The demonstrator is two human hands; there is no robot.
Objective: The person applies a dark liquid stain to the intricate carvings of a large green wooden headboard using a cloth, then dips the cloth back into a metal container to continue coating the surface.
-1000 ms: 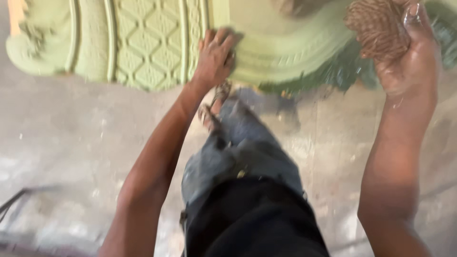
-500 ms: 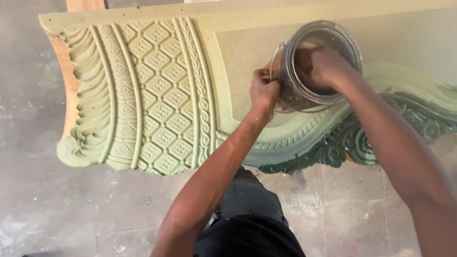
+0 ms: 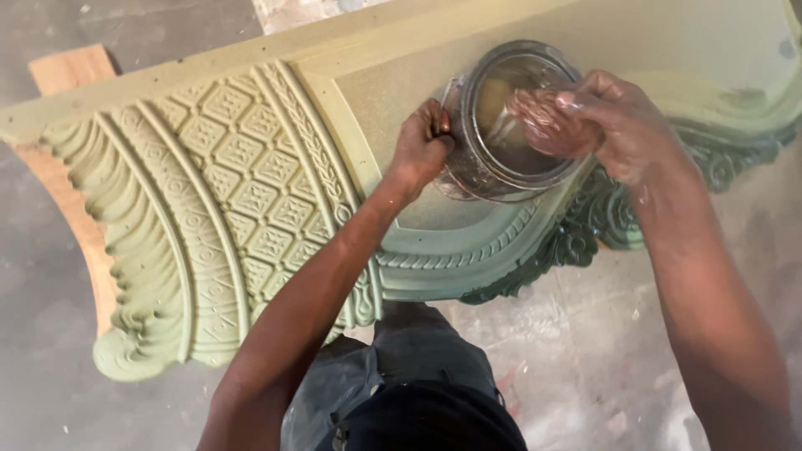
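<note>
A clear, stained jar (image 3: 493, 159) stands on a large green carved panel (image 3: 225, 209) with lattice and scalloped relief. My left hand (image 3: 422, 150) grips the jar's left side by its handle. My right hand (image 3: 614, 125) is over the jar's open mouth, its fingers closed on a brownish, wet-looking pad (image 3: 539, 121) at the rim. Liquid sits inside the jar. The pad's lower part is hidden by the jar's rim.
The panel lies on a dusty grey concrete floor (image 3: 585, 351), with a bare wooden piece (image 3: 71, 71) showing at its left end. Dark green leafy carving (image 3: 585, 234) runs along the panel's near edge. My legs in grey trousers (image 3: 401, 376) are below.
A second ago my right hand held the pad up at the right, away from the jar. Both hands have since come to the jar, and the right hand has lifted from inside it to the rim.
</note>
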